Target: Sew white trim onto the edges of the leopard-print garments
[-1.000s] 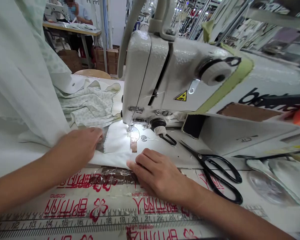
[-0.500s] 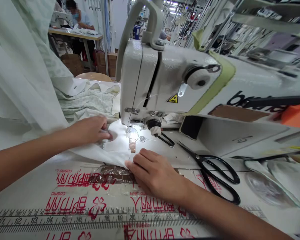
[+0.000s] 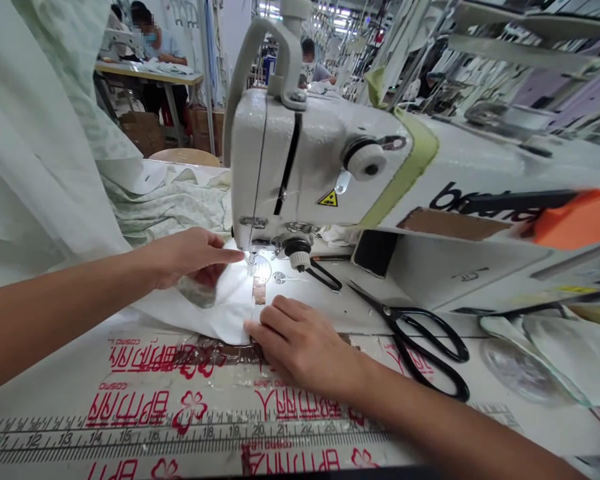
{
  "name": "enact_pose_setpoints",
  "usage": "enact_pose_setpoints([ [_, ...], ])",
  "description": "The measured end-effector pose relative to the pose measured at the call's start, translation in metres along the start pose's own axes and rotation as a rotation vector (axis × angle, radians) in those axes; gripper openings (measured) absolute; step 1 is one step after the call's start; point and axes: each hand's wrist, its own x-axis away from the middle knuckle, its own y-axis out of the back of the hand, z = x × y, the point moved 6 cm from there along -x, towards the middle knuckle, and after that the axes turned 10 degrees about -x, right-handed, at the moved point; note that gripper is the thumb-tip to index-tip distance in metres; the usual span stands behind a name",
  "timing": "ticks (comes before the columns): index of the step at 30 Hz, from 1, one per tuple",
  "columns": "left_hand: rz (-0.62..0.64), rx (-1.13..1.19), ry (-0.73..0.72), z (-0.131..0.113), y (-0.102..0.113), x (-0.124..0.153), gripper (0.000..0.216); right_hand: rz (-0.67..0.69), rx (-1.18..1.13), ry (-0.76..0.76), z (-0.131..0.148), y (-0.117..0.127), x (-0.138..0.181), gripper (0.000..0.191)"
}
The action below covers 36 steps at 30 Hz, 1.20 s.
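My left hand [image 3: 193,257] rests on a piece of white fabric [image 3: 225,303], its fingers pinched on the cloth and reaching toward the needle [image 3: 251,261] of the white sewing machine [image 3: 330,173]. My right hand [image 3: 300,343] lies on the table with curled fingers pressing the fabric's near corner. The lit patch under the presser foot shows the cloth edge beside the needle plate.
Black scissors [image 3: 420,343] lie right of my right hand. Pale green fabric [image 3: 40,133] hangs at left and is heaped behind the machine. A printed ruler strip [image 3: 180,433] runs along the table's front. Clear plastic [image 3: 530,360] sits at right. People work at tables behind.
My left hand has slid right along the fabric, up to the needle. My right hand has stayed on the near corner. The view has tilted upward.
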Motion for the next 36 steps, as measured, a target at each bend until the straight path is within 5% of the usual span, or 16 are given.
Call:
enact_pose_setpoints([
  [3,0.057,-0.076,0.047,0.001,-0.008,0.003,0.037,-0.004,0.002,-0.004,0.0,0.0,0.0,0.02],
  [7,-0.065,-0.202,0.019,-0.001,-0.01,0.003,0.019,-0.015,0.017,-0.009,0.0,0.0,0.001,0.019],
  [11,-0.189,-0.359,-0.048,-0.001,-0.004,0.0,0.025,-0.004,0.019,-0.009,0.0,0.0,0.0,0.019],
  [19,-0.207,-0.5,-0.163,0.002,0.005,0.006,0.019,0.005,0.009,0.004,0.0,0.0,-0.001,0.019],
  [23,-0.352,-0.608,-0.203,-0.005,-0.001,0.019,0.007,-0.02,0.011,0.002,0.001,0.003,0.0,0.017],
  [25,-0.512,-0.726,-0.311,-0.011,-0.006,0.03,0.008,-0.02,0.014,0.0,0.002,0.003,0.0,0.018],
  [27,-0.615,-0.862,-0.633,-0.019,-0.022,0.046,0.014,-0.016,0.022,0.005,0.002,0.003,0.0,0.019],
  [30,-0.533,-0.926,-1.0,-0.014,-0.052,0.062,0.025,-0.022,0.033,0.01,0.002,0.003,-0.001,0.019],
  [36,-0.501,-0.793,-0.875,0.001,-0.059,0.054,0.035,-0.037,0.014,0.044,0.001,0.005,-0.001,0.02],
])
